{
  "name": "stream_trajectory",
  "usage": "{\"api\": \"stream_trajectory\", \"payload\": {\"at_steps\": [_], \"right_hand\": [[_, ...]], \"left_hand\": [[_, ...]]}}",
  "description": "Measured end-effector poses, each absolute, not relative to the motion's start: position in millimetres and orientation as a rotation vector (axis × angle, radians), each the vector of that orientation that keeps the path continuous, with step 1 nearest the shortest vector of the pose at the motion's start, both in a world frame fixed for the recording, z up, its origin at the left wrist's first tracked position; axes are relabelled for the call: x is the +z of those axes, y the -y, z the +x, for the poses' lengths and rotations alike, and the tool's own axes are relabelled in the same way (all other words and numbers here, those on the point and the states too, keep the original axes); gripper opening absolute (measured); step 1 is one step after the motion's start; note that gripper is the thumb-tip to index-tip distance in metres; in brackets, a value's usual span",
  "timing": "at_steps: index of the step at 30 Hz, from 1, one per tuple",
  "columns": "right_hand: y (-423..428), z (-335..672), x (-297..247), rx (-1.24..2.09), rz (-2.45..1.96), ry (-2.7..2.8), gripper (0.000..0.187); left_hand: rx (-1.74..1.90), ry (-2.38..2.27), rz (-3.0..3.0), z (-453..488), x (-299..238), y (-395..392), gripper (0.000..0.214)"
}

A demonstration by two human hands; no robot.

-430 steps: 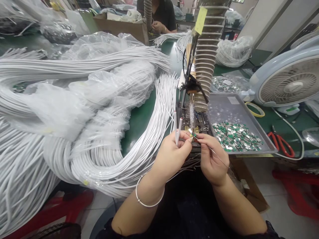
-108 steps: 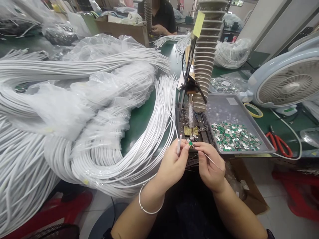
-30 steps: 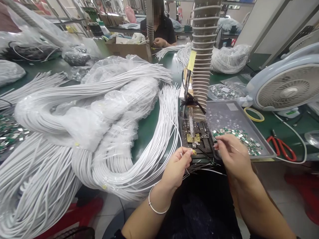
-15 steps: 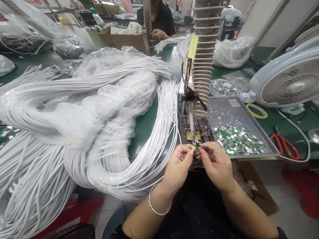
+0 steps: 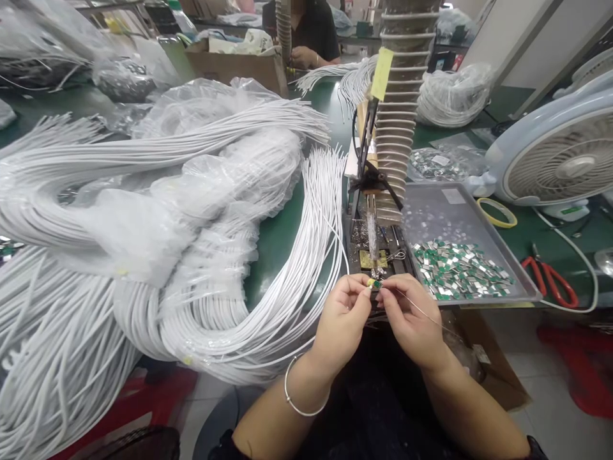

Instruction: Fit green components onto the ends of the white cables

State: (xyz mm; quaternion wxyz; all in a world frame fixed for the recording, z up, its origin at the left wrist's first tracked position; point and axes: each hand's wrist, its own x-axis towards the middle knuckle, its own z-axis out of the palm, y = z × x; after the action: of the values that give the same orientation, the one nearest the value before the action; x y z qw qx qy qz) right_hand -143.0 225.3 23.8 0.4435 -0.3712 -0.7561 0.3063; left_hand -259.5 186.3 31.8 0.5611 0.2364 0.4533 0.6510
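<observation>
Between the thumb and fingertips of my left hand is a small green circuit board with a yellow part at its left end. My right hand pinches a thin solder wire, which trails back over the hand to the lower right. Both hands meet just below the tip of a soldering iron fixed upright on a stand. Whether the wire touches the board is too small to tell. Behind my fingers lies a yellowish sponge.
White cables, partly wrapped in plastic, cover the left side. A grey tray of small boards stands right, near yellow tape, red-handled cutters and a fan. A ribbed hose rises ahead; a person sits opposite.
The view has shifted slightly. The board now sits a little lower, clear of the iron's tip, where before it was up against it. Both hands keep their pinches.
</observation>
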Motion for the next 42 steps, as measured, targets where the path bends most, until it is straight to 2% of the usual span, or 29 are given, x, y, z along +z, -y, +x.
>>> {"api": "stream_trajectory", "payload": {"at_steps": [4,11,24,42], "right_hand": [[-226,-141,23,0.697,-0.904,1.907,0.015],[-218,-138,14,0.504,-0.840,1.862,0.037],[-225,-139,13,0.323,-0.679,1.899,0.029],[-228,-145,21,0.200,-0.687,1.909,0.028]], "left_hand": [[1.528,-1.071,0.544,-259,32,-187,0.013],[1.489,-1.133,0.479,-259,34,-190,0.013],[1.475,-1.203,0.519,-259,43,-193,0.012],[1.494,-1.198,0.533,-258,48,-195,0.011]]}}
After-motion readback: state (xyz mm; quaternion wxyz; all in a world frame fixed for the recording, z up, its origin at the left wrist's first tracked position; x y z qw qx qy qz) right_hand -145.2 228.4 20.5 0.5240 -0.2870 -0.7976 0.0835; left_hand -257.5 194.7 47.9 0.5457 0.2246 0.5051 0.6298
